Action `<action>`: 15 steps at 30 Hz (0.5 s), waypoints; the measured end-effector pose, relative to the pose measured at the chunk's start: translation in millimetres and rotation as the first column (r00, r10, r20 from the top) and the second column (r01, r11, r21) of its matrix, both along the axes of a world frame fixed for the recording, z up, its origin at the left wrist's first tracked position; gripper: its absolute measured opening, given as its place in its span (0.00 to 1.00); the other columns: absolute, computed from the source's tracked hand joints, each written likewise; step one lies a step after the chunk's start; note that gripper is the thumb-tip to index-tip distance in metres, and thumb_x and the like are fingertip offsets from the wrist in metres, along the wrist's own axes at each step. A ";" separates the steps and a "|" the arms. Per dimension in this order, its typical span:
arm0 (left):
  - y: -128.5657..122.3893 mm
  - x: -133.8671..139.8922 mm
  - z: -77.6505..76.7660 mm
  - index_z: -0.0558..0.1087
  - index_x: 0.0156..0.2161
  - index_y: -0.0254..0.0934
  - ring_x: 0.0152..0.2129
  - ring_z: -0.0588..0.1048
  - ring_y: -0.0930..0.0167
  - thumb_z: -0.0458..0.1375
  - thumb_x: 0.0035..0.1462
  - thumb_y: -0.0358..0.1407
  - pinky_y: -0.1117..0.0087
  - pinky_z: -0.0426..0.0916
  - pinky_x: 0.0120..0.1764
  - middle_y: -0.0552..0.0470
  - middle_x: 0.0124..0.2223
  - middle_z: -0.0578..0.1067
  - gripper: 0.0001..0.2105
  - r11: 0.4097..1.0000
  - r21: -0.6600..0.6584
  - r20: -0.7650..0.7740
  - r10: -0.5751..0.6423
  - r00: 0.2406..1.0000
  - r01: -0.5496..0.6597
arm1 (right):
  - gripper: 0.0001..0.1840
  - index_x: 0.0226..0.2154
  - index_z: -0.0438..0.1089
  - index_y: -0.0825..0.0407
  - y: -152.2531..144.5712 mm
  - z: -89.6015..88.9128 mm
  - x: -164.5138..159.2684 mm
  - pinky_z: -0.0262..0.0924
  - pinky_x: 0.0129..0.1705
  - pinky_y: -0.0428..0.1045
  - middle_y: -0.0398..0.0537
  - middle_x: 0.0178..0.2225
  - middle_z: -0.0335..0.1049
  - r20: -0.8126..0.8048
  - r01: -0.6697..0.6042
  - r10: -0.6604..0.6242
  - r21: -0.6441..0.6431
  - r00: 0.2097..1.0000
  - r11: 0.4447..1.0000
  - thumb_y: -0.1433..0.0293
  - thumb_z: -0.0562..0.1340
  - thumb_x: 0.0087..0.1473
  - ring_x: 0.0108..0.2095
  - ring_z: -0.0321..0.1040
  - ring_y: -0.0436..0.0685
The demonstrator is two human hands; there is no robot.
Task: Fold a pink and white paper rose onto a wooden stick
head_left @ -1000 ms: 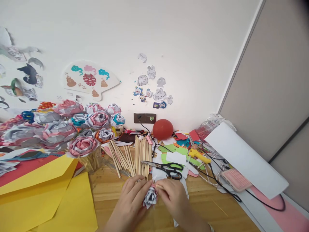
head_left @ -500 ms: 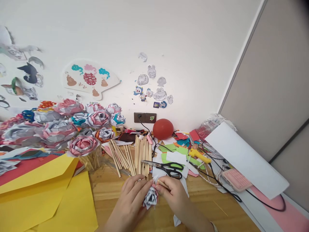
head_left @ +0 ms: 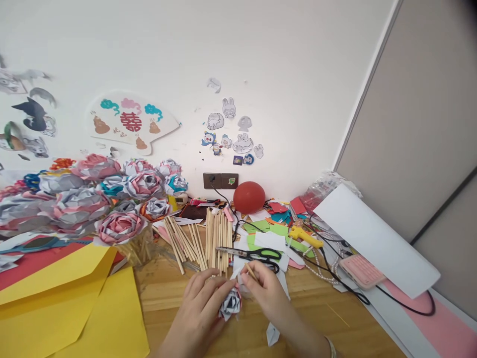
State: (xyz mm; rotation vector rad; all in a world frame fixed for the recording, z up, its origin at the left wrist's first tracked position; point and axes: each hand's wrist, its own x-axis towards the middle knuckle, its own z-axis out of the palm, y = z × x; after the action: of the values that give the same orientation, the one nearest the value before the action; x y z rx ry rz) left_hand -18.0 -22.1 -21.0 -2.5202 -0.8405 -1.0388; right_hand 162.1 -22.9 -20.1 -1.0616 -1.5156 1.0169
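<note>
A small folded paper flower (head_left: 230, 304), white and grey with pink edges, is held low over the wooden table by my left hand (head_left: 204, 307). Its fingers curl round the flower's left side. My right hand (head_left: 266, 287) is closed on a short wooden stick (head_left: 250, 271), pinched between thumb and fingers just right of the flower. A pale bit of paper lies between the two hands. Black-handled scissors (head_left: 253, 252) rest beyond my fingertips, across wooden sticks (head_left: 218, 233) and paper scraps.
Large paper flowers (head_left: 121, 226) crowd the left, behind yellow paper sheets (head_left: 100, 318). A red balloon (head_left: 249, 197) sits by the wall. To the right are a yellow glue gun (head_left: 306, 236) with its cable, a pink calculator-like device (head_left: 362, 271) and a white paper sheet (head_left: 376, 238).
My right hand has lifted slightly away from the flower, with the stick now tilted more upright. My left hand keeps its hold on the flower. The whole view has shifted a little.
</note>
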 end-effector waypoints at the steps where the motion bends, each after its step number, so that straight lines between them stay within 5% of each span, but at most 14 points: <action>1: -0.2 0.2 1.7 0.67 0.46 0.35 0.40 0.69 0.61 0.56 0.49 0.27 0.59 0.64 0.42 0.45 0.38 0.76 0.16 1.000 0.012 0.009 0.015 1.000 -0.015 | 0.11 0.32 0.60 0.53 -1.7 0.9 0.4 0.50 0.22 0.42 0.37 0.20 0.53 0.041 0.058 -0.060 0.052 0.997 0.997 0.61 0.53 0.56 0.20 0.52 0.47; 9: 1.6 -3.4 6.4 0.66 0.45 0.34 0.36 0.71 0.62 0.56 0.50 0.32 0.62 0.64 0.39 0.46 0.34 0.75 0.14 0.985 0.062 0.138 0.151 0.979 -0.161 | 0.10 0.32 0.65 0.51 -15.6 4.3 -7.3 0.56 0.28 0.44 0.44 0.25 0.64 0.333 0.069 -0.263 0.496 0.906 0.866 0.69 0.50 0.57 0.26 0.63 0.51; 15: -0.6 -1.6 5.7 0.66 0.38 0.34 0.32 0.70 0.64 0.56 0.50 0.33 0.62 0.63 0.38 0.46 0.31 0.73 0.09 0.972 0.116 0.214 0.177 0.961 -0.204 | 0.10 0.37 0.67 0.51 -17.8 -1.6 -14.8 0.59 0.27 0.44 0.45 0.26 0.69 0.280 0.156 -0.369 0.568 0.886 0.808 0.70 0.51 0.57 0.26 0.66 0.52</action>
State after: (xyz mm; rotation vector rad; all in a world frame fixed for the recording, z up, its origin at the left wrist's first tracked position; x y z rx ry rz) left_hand -19.6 -22.7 -15.3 -2.1965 -1.0085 -1.2556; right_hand 147.3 -40.7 -21.6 -1.0558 -1.7523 0.1540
